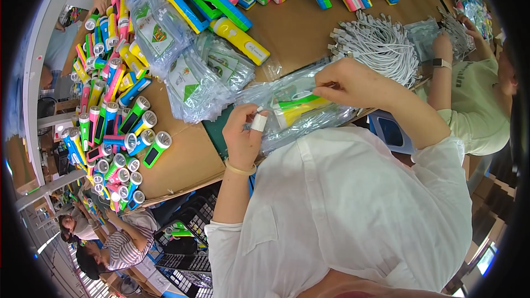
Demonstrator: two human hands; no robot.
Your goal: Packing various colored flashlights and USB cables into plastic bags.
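The yellow-and-green flashlight (298, 111) lay on or within the clear plastic bag (337, 116), its long axis slanting from near the curled left hand (243, 134) toward the nearer, bent-fingered right hand (353, 83); what either grasped could not be told.

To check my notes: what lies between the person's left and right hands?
Between the left hand and right hand, the head view shows a green-and-yellow plastic flashlight amid clear plastic bags.
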